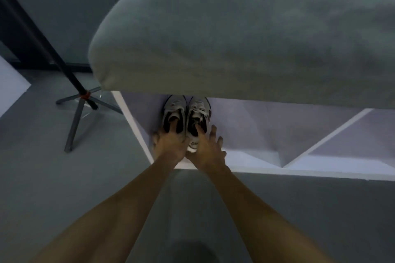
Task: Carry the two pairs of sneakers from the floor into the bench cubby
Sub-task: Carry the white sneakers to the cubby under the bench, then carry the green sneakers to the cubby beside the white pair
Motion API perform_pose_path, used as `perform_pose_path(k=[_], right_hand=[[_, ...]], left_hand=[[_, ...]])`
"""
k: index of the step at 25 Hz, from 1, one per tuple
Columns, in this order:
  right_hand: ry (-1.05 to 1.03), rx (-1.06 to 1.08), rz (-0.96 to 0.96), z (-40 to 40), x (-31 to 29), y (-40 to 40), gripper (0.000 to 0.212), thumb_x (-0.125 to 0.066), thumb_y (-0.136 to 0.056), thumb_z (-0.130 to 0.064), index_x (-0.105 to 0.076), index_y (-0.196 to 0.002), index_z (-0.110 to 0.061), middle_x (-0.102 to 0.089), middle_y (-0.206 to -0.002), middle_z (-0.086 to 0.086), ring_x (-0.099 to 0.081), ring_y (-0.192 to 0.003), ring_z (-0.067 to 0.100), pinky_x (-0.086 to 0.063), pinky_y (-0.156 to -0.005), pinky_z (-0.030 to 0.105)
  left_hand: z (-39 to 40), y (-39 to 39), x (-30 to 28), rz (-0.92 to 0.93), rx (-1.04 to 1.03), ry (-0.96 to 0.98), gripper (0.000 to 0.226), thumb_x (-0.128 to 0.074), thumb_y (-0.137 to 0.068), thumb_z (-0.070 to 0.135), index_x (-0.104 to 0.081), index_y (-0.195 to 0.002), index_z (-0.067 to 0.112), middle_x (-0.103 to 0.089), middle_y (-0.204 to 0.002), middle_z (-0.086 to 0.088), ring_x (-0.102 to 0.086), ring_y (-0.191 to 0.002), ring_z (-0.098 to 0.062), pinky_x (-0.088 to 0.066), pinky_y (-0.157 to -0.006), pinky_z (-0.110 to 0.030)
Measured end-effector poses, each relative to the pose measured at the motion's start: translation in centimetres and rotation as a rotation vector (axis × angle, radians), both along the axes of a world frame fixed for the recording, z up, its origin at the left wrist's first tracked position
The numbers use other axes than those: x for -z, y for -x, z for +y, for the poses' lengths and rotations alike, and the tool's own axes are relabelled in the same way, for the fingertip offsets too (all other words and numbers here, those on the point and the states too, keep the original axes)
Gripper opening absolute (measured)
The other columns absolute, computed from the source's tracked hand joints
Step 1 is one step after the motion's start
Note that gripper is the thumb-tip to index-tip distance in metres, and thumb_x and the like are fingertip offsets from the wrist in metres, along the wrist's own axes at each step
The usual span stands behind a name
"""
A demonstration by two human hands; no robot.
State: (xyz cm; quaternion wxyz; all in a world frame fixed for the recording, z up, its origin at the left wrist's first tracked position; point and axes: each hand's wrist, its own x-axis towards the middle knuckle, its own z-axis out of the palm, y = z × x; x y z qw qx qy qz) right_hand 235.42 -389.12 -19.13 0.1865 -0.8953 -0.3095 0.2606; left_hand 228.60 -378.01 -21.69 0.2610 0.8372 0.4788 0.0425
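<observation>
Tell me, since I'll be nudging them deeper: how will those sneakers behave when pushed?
The sneakers should slide as a pair, since they sit flat, side by side, on the smooth cubby floor. Their collars probably give under the fingers hooked inside. The loose laces may snag or trail.

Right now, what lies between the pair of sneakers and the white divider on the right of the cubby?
In the head view, only bare white cubby floor lies between the sneakers and the divider. No second pair shows there.
</observation>
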Motion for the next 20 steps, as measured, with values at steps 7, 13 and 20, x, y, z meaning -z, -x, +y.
perform_pose_path(k=[7, 13, 20], right_hand=[[0.492, -0.207, 0.091, -1.9, -16.2, 7.8, 0.084, -0.067, -0.083, -0.038, -0.022, -0.154, -0.035, -0.019, -0.161, 0.012, -0.010, -0.146, 0.050, -0.022, -0.105, 0.077], [0.548, -0.590, 0.054, 6.6, -36.2, 16.4, 0.060, -0.060, -0.086, -0.043, -0.051, -0.140, -0.019, -0.051, -0.145, 0.010, -0.045, -0.133, 0.042, -0.039, -0.103, 0.066], [0.067, -0.829, 0.042, 18.1, -60.5, 33.7, 0.067, -0.045, -0.096, -0.061, -0.039, -0.152, -0.025, -0.039, -0.157, 0.011, -0.032, -0.145, 0.035, -0.028, -0.116, 0.052]], left_hand=[[-2.1, 11.7, -17.2, 0.274, 0.066, 0.391, 0.080, -0.067, -0.080, 0.055, -0.035, -0.150, 0.031, -0.049, -0.149, -0.010, -0.050, -0.131, -0.033, -0.045, -0.104, -0.040], [4.0, 23.6, -37.1, 0.327, -0.034, 0.424, 0.111, -0.049, -0.060, 0.088, -0.037, -0.151, 0.027, -0.037, -0.159, -0.005, -0.036, -0.143, -0.032, -0.030, -0.116, -0.048], [9.3, 47.2, -62.8, 0.188, -0.512, 0.140, 0.092, -0.036, -0.074, 0.091, -0.026, -0.152, 0.043, -0.013, -0.166, -0.005, -0.012, -0.151, -0.033, -0.017, -0.115, -0.064]])
